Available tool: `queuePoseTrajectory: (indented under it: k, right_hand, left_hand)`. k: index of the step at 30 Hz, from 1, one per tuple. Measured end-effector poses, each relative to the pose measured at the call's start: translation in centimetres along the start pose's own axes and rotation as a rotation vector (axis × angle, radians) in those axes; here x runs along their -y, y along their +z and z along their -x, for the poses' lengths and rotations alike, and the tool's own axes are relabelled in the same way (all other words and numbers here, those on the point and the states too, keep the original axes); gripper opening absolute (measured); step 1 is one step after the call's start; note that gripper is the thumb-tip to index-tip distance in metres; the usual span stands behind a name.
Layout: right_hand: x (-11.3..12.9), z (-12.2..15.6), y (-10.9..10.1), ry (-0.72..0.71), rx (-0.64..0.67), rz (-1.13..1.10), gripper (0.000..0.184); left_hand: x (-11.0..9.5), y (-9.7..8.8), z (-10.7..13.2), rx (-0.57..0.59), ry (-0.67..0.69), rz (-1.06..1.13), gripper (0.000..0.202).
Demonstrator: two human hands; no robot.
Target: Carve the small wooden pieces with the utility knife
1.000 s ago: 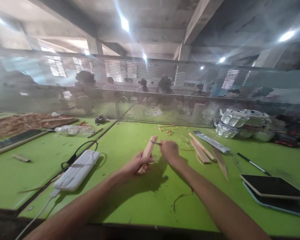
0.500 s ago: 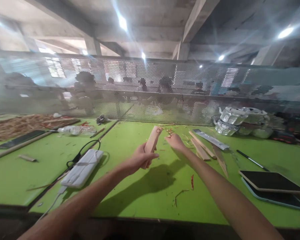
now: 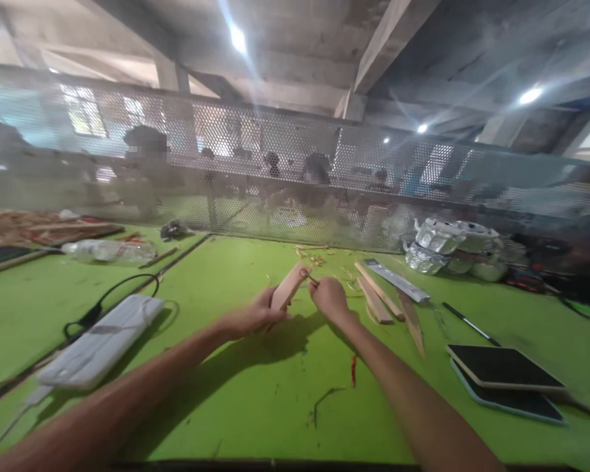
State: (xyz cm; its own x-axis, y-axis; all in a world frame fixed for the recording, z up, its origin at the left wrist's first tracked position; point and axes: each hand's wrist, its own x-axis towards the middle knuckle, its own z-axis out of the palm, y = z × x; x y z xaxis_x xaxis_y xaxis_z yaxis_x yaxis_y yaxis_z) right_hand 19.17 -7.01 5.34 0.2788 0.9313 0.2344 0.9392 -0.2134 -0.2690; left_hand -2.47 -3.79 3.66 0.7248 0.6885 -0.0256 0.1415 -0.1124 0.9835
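My left hand (image 3: 256, 314) is wrapped round a pale wooden block (image 3: 288, 287), tilted up and to the right above the green table. Near its upper end the block has a small round mark or ring (image 3: 303, 273). My right hand (image 3: 330, 299) is closed just right of that end, with a thin dark piece (image 3: 313, 281) poking from its fingers toward the mark. What kind of piece it is, I cannot make out. Wood shavings (image 3: 317, 255) are scattered behind the block.
Right of my hands lie wooden strips (image 3: 375, 300) and a silvery ruler-like strip (image 3: 396, 278). Two dark tablet-like slabs (image 3: 506, 367) and a pen-like rod (image 3: 471, 324) are farther right. A white power strip (image 3: 101, 341) lies left; a perforated screen (image 3: 255, 170) stands behind.
My right hand has come back from the shavings to the block's marked end, a thin piece now showing in its fingers. The view has shifted, with the block still in my left hand.
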Motion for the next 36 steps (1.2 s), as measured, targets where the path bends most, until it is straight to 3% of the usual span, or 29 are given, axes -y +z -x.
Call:
queuePoseTrajectory:
  k: [7,12,14,17,21,23,28,36]
  right_hand:
    - [0.0,-0.4,-1.2,0.015,0.094,0.151,0.033]
    - [-0.1,-0.9,-0.7,0.043,0.114,0.181,0.035]
    - [-0.8,-1.4,-0.6,0.080,0.125,0.183,0.032]
    - [-2.9,-2.3,-1.2,0.174,0.101,0.195,0.027]
    - [-5.0,-2.8,-2.3,0.232,-0.029,0.166,0.032]
    - [-5.1,-2.5,-2.1,0.187,-0.028,0.065,0.034]
    - [-4.2,-1.4,-0.5,0.011,0.078,-0.222,0.052]
    - [-3.1,-0.6,0.7,-0.179,0.068,-0.407,0.055]
  left_hand:
    - [-0.4,0.1,0.4,0.081,-0.002,0.135,0.045]
    - [0.0,0.1,0.1,0.105,-0.080,0.200,0.043]
    - [-0.3,0.4,0.5,0.114,-0.082,0.154,0.045]
    - [-0.9,0.9,1.1,0.246,-0.048,0.036,0.053]
    - [-0.7,0.2,0.5,0.146,0.032,0.035,0.057]
    - [0.1,-1.0,-0.1,0.116,0.032,0.080,0.052]
    - [1.6,-3.5,-1.0,0.235,0.029,0.160,0.045]
    - [1.1,-3.0,-0.4,0.218,0.045,0.268,0.050]
